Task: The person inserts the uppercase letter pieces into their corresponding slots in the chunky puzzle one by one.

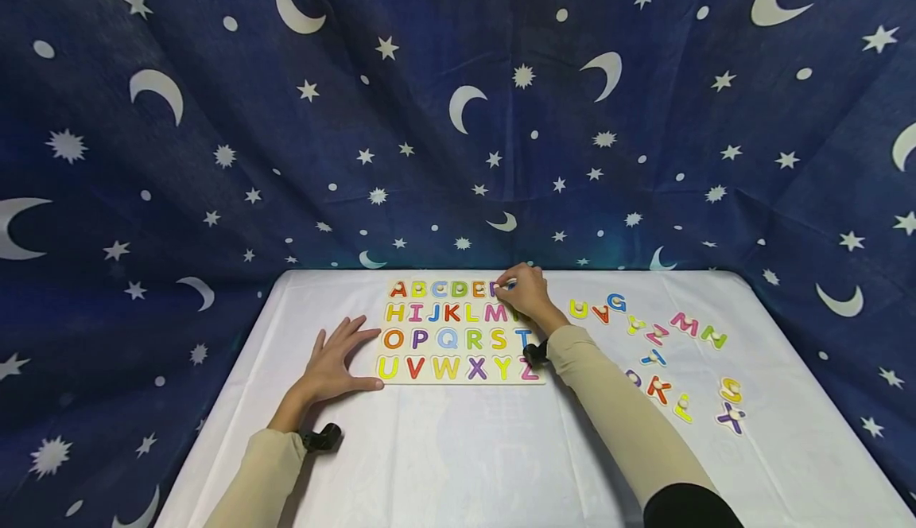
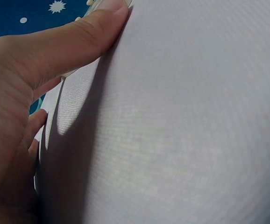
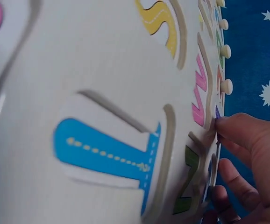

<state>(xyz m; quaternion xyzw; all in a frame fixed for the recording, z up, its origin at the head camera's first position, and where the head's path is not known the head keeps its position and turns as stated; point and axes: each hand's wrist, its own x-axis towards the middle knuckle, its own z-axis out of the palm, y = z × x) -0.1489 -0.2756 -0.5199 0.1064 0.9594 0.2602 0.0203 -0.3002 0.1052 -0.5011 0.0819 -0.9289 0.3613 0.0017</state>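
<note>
A wooden alphabet puzzle board (image 1: 461, 353) lies on the white table, with coloured letters A to Z in four rows. My left hand (image 1: 332, 365) is spread at the board's left side, index fingertip and thumb at its edge. In the left wrist view the thumb (image 2: 90, 39) reaches the board's corner. At the top row, my right hand (image 1: 527, 293) pinches the purple letter F piece (image 1: 494, 289) over its slot beside the E. The fingertips partly hide this piece. Knobbed letter pieces, such as the red A (image 1: 398, 289), sit along the top row.
To the right of the board lie several loose knobbed letters, among them a blue G (image 1: 616, 302), a pink M (image 1: 685, 324), a red K (image 1: 659, 390) and a purple X (image 1: 731, 417). Behind the table hangs a dark blue cloth (image 1: 429, 114) with moons and stars.
</note>
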